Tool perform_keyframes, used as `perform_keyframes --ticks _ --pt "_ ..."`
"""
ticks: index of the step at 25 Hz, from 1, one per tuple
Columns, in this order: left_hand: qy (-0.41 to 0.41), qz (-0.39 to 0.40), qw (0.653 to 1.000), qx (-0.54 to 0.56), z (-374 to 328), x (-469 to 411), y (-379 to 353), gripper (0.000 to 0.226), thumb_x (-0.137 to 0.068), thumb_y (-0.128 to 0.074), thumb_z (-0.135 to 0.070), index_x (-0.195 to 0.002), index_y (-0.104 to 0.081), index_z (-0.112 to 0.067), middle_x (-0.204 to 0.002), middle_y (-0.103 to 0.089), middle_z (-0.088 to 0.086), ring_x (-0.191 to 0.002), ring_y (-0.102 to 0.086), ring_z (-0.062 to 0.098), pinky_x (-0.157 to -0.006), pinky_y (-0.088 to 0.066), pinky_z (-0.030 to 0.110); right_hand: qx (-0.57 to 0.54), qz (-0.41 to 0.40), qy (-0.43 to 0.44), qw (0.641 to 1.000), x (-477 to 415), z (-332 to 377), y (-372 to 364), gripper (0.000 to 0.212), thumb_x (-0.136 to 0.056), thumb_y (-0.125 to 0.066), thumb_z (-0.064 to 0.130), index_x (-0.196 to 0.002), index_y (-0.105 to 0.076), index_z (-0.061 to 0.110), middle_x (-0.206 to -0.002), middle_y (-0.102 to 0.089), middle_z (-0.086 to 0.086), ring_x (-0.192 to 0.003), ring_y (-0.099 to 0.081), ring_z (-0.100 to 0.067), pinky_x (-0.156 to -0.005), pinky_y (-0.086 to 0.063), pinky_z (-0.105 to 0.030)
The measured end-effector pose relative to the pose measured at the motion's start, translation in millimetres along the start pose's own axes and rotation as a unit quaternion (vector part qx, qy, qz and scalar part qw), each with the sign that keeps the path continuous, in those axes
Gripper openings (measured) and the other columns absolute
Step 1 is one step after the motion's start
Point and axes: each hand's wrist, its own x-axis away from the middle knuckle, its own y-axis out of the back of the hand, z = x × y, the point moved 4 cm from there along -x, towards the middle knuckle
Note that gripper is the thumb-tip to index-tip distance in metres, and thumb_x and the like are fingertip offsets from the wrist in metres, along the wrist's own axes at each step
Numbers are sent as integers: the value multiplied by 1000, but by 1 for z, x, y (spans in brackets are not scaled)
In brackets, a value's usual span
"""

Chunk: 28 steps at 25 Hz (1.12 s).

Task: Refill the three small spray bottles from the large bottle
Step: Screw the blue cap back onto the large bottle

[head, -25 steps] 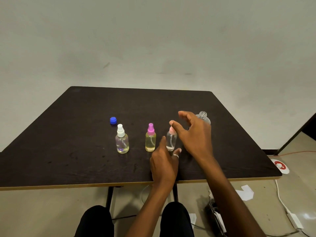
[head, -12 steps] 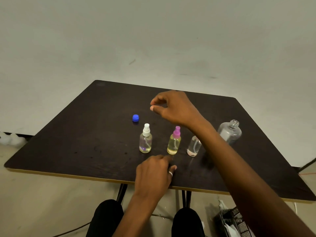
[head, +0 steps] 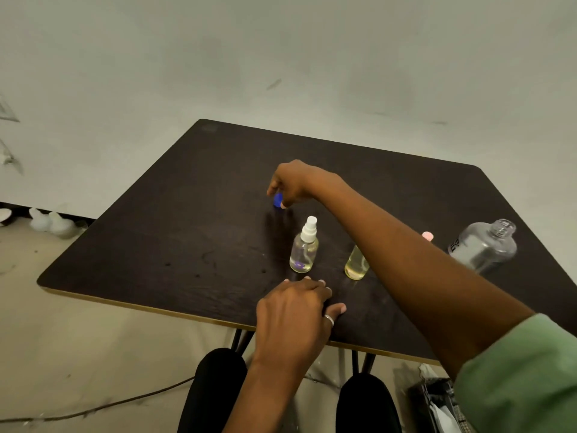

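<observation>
Pale, scuffed wall fills the background, and below it the dark tabletop (head: 193,245) carries everything you need. Your right arm crosses over the row of bottles, its green sleeve (head: 524,379) at the near right, so keep the forearm lifted as you work; a low sweep would knock the small bottles over.

Far right stands the large bottle (head: 482,246), clear, upright, its neck uncapped and, by the look of it, nearly empty. With its mouth open, it seems the pouring is finished and capping is the step in hand.

Your left hand (head: 296,317) lies flat near the front edge, fingers spread and holding nothing; judge it free to steady the large bottle when the cap comes over.

Of the three small spray bottles, the white-capped bottle (head: 304,245) stands clear in view with pale liquid in it. The middle bottle (head: 356,265) shows only its yellowish lower body beside your forearm, and of the third only a pink cap (head: 427,235) peeks above the arm.

Your right hand (head: 293,182) reaches beyond the row, fingers pinched narrow around the blue cap (head: 278,200), which sits at or just above the tabletop; whether it is lifted yet, you cannot tell. Pinch it by its rim, raise it straight, carry it high over the sprayers, then set it square on the neck before turning.
</observation>
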Motion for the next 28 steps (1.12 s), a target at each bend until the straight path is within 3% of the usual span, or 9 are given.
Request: perform_keyframes --ticks 4,9,12,16,21,24,26,28 --pt "-4 11 1000 -7 0 -2 -2 30 -69 -76 -65 -78 -75 -37 -86 -73 -23 -81 -69 0 -65 -54 22 -4 -5 -18 1000 -13 -3 -17 35 -80 -72 6 -112 -71 18 -110 -69 -4 -97 -64 -23 -84 -52 -31" --pt "10 19 1000 -21 -1 -3 0 31 -73 -73 -65 -86 -77 -37 -90 -74 -20 -81 -70 4 -63 -52 23 -26 -35 -9 999 -5 -4 -12 25 -79 -67 0 -98 -75 14 -97 -69 -1 -91 -65 -21 -76 -52 -29" --pt "20 20 999 -27 -4 -5 0 36 -80 -66 -65 -98 -75 -35 -98 -73 -17 -90 -69 11 -60 -43 27 -44 -65 2 997 11 -2 1 25 -78 -67 0 -96 -75 15 -99 -72 -1 -90 -65 -18 -82 -55 -33" --pt "27 29 997 -64 -10 -5 2 38 -83 -62 -66 -98 -74 -33 -95 -71 -14 -88 -67 14 -58 -33 26 -84 -117 -1 990 49 -6 24 21 -75 -65 3 -89 -76 15 -87 -72 2 -82 -65 -15 -76 -55 -31" --pt "26 55 995 -84 -21 -2 6 38 -93 -50 -62 -104 -69 -31 -102 -67 -12 -92 -66 13 -60 -36 27 -128 -169 1 977 104 -12 41 16 -76 -72 6 -88 -74 16 -88 -70 5 -86 -64 -11 -79 -53 -27" --pt "-7 16 999 -49 -50 14 8 31 -96 -51 -56 -96 -68 -30 -95 -67 -11 -82 -66 11 -56 -45 28 -157 -206 -2 966 149 -27 58 17 -77 -70 7 -91 -72 17 -92 -71 5 -87 -65 -9 -80 -54 -26" --pt "-76 -36 995 50 -83 26 3 24 -92 -62 -49 -105 -70 -30 -105 -70 -13 -87 -68 9 -62 -55 28 -168 -233 -14 958 182 -47 75 19 -77 -72 13 -95 -71 20 -94 -70 6 -86 -64 -6 -76 -52 -22" --pt "-116 -31 976 183 -120 27 -10 47 -90 -65 -49 -132 -59 -27 -134 -62 -11 -119 -60 6 -91 -55 26 -154 -243 -39 957 219 -72 90 22 -77 -73 19 -98 -68 26 -95 -69 9 -85 -62 -4 -70 -48 -18"
